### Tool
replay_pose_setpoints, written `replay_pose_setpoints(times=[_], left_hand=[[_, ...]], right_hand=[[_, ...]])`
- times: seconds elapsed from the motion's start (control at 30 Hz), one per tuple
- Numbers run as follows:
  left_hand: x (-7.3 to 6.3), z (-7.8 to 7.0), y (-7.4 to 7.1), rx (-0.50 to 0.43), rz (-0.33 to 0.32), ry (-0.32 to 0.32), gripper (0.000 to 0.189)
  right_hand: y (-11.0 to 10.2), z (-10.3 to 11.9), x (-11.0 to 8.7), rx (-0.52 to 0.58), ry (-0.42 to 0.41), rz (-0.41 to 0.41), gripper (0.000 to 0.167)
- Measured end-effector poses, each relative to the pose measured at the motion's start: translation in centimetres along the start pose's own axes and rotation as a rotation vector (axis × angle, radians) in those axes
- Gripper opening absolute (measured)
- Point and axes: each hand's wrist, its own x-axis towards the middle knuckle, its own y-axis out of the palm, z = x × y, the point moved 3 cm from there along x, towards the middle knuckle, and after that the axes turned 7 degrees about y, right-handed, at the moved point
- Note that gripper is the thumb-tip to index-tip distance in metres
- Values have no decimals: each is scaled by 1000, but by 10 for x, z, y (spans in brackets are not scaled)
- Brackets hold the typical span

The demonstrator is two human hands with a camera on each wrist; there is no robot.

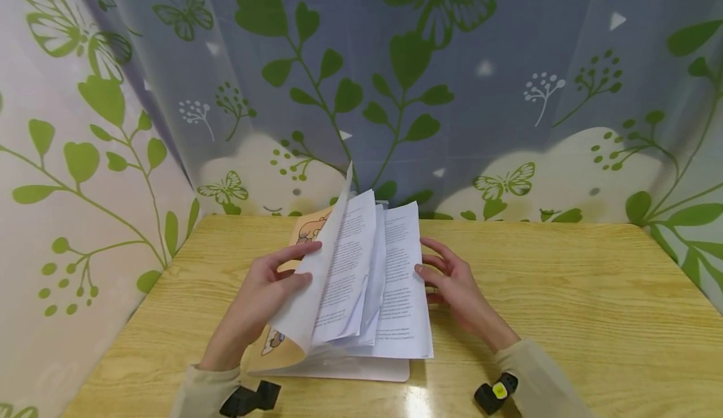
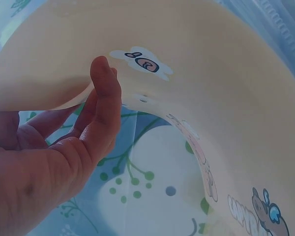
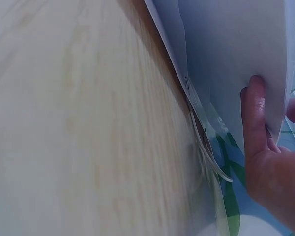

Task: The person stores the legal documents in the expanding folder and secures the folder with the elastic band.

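A folder with a beige cover (image 1: 285, 358), printed with cartoon animals outside and white inside, stands partly open on the table. My left hand (image 1: 268, 286) holds that cover by its curved edge, thumb on the white inner side; in the left wrist view the cover (image 2: 187, 64) bends past the fingers. Printed sheets (image 1: 347, 255) fan out in the middle. At the right, my right hand (image 1: 454, 283) grips the edge of another printed stack (image 1: 401, 280), thumb in front and fingers behind. The right wrist view shows fingers against the back of these sheets (image 3: 226, 54).
The wooden table (image 1: 565, 292) extends to both sides of the folder. A patterned curtain (image 1: 361, 91) with leaves and butterflies hangs behind the table. Beside the sheets, a thin pale strip (image 3: 206, 152) curves outward. Black bands (image 1: 497, 393) sit at both wrists.
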Motion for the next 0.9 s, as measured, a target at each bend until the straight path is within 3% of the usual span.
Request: replay_pose_setpoints(times=[0.33, 0.7, 0.9], left_hand=[[0, 1, 0, -7, 3, 0, 51], [0, 0, 0, 1, 6, -1, 51], [0, 0, 1, 2, 7, 0, 50]], right_hand=[[3, -2, 2, 14, 12, 24, 60], [7, -1, 1, 160, 23, 104, 58], [10, 1, 0, 162, 31, 114, 59]])
